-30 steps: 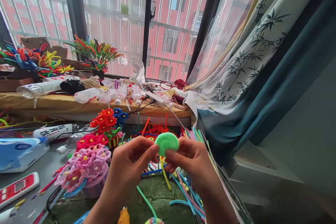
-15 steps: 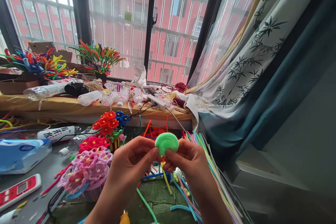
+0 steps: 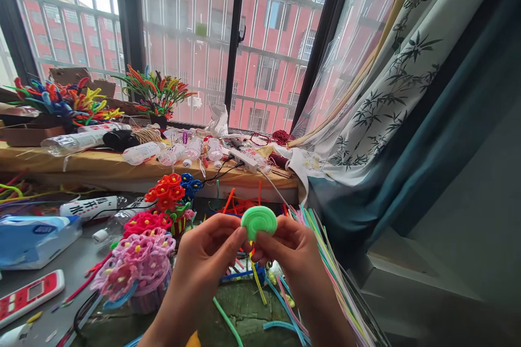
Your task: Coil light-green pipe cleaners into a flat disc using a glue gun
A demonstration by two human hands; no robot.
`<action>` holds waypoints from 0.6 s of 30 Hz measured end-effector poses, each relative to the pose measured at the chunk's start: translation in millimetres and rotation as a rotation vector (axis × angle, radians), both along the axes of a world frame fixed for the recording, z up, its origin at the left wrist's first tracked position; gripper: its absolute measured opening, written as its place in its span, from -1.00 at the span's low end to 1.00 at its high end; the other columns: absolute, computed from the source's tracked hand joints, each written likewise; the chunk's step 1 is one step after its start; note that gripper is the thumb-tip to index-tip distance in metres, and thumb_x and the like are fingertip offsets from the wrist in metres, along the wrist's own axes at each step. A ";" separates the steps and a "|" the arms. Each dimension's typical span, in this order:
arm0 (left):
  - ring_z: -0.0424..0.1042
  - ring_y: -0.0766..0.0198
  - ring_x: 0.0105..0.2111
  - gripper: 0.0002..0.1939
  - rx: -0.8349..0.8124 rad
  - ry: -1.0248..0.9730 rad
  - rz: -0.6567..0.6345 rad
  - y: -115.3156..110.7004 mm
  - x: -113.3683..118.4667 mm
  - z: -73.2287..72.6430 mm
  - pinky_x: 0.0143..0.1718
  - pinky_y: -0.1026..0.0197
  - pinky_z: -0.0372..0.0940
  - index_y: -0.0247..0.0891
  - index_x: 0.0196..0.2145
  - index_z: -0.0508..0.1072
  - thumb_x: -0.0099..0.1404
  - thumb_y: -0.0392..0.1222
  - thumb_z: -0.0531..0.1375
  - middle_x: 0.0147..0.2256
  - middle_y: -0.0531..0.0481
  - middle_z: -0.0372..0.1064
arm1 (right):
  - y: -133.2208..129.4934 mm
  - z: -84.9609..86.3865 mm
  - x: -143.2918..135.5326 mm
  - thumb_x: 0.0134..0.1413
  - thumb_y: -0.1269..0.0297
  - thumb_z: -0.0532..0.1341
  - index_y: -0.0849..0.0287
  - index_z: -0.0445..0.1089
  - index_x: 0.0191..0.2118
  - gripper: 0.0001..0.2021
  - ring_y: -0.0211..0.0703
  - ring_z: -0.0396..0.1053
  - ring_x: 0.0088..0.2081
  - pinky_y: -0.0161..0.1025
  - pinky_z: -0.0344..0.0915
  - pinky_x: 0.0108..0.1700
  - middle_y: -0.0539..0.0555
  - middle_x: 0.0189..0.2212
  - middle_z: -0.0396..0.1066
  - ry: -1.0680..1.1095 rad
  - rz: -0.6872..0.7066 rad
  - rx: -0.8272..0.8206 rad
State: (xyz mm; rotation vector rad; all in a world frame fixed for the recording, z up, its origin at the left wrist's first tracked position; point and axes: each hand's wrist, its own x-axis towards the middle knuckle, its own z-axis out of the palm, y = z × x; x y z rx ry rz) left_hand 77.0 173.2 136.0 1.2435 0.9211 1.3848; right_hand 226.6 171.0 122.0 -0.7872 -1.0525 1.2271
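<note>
A flat green coiled disc point(image 3: 259, 221) is held up at the centre, above the work surface. My left hand point(image 3: 215, 246) pinches its left edge between thumb and fingers. On the other side my right hand point(image 3: 287, 244) grips the lower right edge, the thumb lying on the front of the coil. The fingertips behind the disc are partly hidden. Below the hands lie loose pipe cleaners, among them a green one point(image 3: 228, 322) and a light blue one point(image 3: 280, 325).
Pink fuzzy flowers point(image 3: 138, 260) and red ones point(image 3: 165, 191) stand left of my hands. Further left are a tissue pack point(image 3: 38, 241) and a red-and-white device point(image 3: 32, 295). Bottles point(image 3: 142, 153) line the sill. A pipe-cleaner bundle point(image 3: 331, 265) lies at right.
The camera view has shifted slightly, so the background sits a little lower. Both hands keep nearly the same hold on the green disc.
</note>
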 end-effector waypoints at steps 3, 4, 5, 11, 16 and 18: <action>0.34 0.34 -0.54 -0.72 -0.005 0.049 -0.058 1.7 -5.8 2.1 -0.54 0.36 0.12 -0.27 -0.39 0.57 0.11 0.00 0.42 -0.54 0.06 0.47 | 1.4 -0.2 7.5 -0.18 0.10 0.58 0.23 0.55 -0.41 -0.66 -0.19 0.51 -0.54 -0.31 0.46 -0.44 0.01 -0.58 0.55 -0.073 0.065 -0.017; 0.35 0.33 -0.53 -0.74 -0.009 0.074 -0.085 3.2 -8.7 2.8 -0.53 0.36 0.12 -0.27 -0.40 0.57 0.12 -0.01 0.42 -0.55 0.05 0.47 | 1.7 0.3 10.9 -0.19 0.09 0.58 0.23 0.56 -0.41 -0.66 -0.20 0.51 -0.54 -0.32 0.45 -0.44 0.01 -0.58 0.55 -0.107 0.094 -0.025; 0.37 0.32 -0.52 -0.74 -0.012 0.101 -0.111 5.0 -11.9 3.5 -0.52 0.36 0.13 -0.27 -0.40 0.57 0.12 -0.02 0.41 -0.55 0.04 0.48 | 1.8 1.0 14.6 -0.20 0.07 0.58 0.24 0.56 -0.41 -0.64 -0.21 0.49 -0.55 -0.32 0.44 -0.44 0.01 -0.57 0.54 -0.142 0.123 -0.034; 0.46 0.25 -0.46 -0.78 0.009 0.244 -0.323 16.9 -27.7 3.9 -0.44 0.31 0.27 -0.25 -0.42 0.58 0.13 -0.04 0.42 -0.50 -0.01 0.52 | 0.9 5.4 31.1 -0.34 0.04 0.61 0.23 0.61 -0.31 -0.54 -0.23 0.44 -0.53 -0.34 0.39 -0.45 0.00 -0.53 0.51 -0.250 0.131 -0.078; 0.43 0.32 -0.48 -0.78 0.037 0.197 -0.310 10.7 -27.5 7.5 -0.45 0.37 0.25 -0.24 -0.42 0.59 0.14 -0.03 0.42 -0.52 0.04 0.49 | -5.2 9.0 30.3 -0.29 0.15 0.62 0.22 0.63 -0.33 -0.64 -0.31 0.37 -0.55 -0.42 0.28 -0.50 -0.05 -0.60 0.46 -0.264 0.130 -0.048; 0.40 0.34 -0.50 -0.78 0.032 0.184 -0.266 3.3 -25.7 12.0 -0.46 0.38 0.24 -0.22 -0.44 0.60 0.13 -0.02 0.42 -0.54 0.06 0.46 | -12.4 13.1 27.7 -0.25 0.18 0.61 0.21 0.63 -0.37 -0.69 -0.34 0.36 -0.56 -0.45 0.26 -0.50 -0.05 -0.59 0.47 -0.242 0.130 -0.030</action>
